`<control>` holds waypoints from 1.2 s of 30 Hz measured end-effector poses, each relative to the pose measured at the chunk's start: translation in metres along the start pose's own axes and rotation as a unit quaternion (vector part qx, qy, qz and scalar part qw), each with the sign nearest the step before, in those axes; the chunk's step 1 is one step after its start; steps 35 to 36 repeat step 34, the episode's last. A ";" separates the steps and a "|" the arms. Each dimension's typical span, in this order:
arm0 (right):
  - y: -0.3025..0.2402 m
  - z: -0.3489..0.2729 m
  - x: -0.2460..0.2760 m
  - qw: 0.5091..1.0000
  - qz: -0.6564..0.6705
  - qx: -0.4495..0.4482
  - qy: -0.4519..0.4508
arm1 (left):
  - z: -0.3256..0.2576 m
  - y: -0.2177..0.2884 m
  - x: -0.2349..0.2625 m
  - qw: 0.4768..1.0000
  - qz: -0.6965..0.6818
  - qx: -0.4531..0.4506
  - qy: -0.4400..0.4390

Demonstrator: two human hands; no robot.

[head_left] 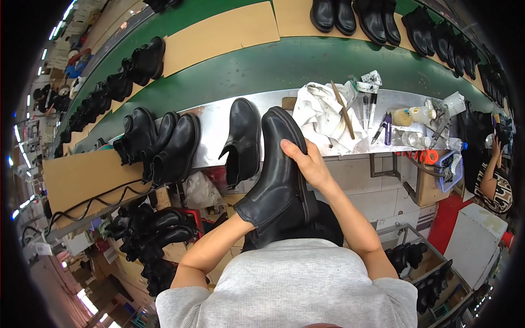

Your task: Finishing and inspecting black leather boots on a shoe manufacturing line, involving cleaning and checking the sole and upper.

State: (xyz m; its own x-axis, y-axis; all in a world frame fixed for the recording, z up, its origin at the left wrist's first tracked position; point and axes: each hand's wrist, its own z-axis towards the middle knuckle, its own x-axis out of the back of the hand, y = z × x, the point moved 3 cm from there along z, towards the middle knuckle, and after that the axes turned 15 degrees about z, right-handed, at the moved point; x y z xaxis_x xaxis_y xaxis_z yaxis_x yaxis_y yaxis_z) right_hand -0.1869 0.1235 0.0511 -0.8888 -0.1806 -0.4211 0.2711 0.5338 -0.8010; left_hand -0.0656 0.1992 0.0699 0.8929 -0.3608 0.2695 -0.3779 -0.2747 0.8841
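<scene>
A black leather ankle boot (pixel 276 175) is held up in front of my chest, its toe pointing away and its sole turned to the right. My left forearm (pixel 221 240) runs into the boot's opening, and the hand is hidden inside. Around the forefoot my right hand (pixel 313 167) is closed, thumb on the upper, other fingers hidden behind the sole side. Just left of it, another black ankle boot (pixel 243 134) lies on the metal bench top (pixel 210 131). Further left stand several black boots (pixel 175 150). A stained white cloth (pixel 317 112) with a thin brown stick (pixel 343 109) lies beyond my right hand.
Brushes (pixel 373 106), a purple-handled tool (pixel 388 128), jars (pixel 422 113) and plastic bottles (pixel 416 140) lie at right. Behind runs a green conveyor (pixel 328 57) with cardboard sheets (pixel 219 38) and boots. More boots (pixel 158 224) fill a rack at lower left. A person (pixel 495 186) is at far right.
</scene>
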 end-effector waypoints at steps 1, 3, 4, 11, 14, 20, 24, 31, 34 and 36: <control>-0.005 -0.004 -0.007 1.000 -0.018 0.020 -0.010 | -0.013 -0.003 0.001 0.997 0.004 0.061 -0.048; -0.013 -0.011 -0.014 0.997 -0.041 0.056 -0.028 | -0.056 0.007 0.014 0.926 0.319 -0.195 -0.052; -0.010 -0.013 -0.015 0.997 -0.042 0.055 -0.035 | -0.070 0.012 0.018 0.923 0.331 -0.126 -0.148; -0.001 -0.007 -0.004 0.997 0.027 0.044 -0.059 | -0.057 0.070 0.118 0.998 -0.044 -0.031 0.016; -0.010 -0.008 -0.025 0.995 0.041 0.052 -0.072 | 0.004 0.056 0.114 0.981 0.004 -0.051 0.186; -0.007 0.012 -0.042 0.987 0.065 0.060 -0.134 | 0.048 0.039 0.097 0.972 -0.202 -0.068 0.102; -0.009 0.030 -0.067 0.991 0.039 0.054 -0.114 | 0.050 0.031 0.128 0.967 -0.221 -0.069 0.107; -0.014 0.066 -0.114 0.987 -0.060 0.124 -0.077 | 0.046 0.019 0.190 0.960 -0.235 -0.096 0.115; -0.022 0.084 -0.122 0.996 -0.003 0.050 -0.075 | 0.047 0.008 0.228 0.959 -0.220 -0.121 0.135; -0.022 0.084 -0.122 0.996 -0.003 0.050 -0.075 | 0.047 0.008 0.228 0.959 -0.220 -0.121 0.135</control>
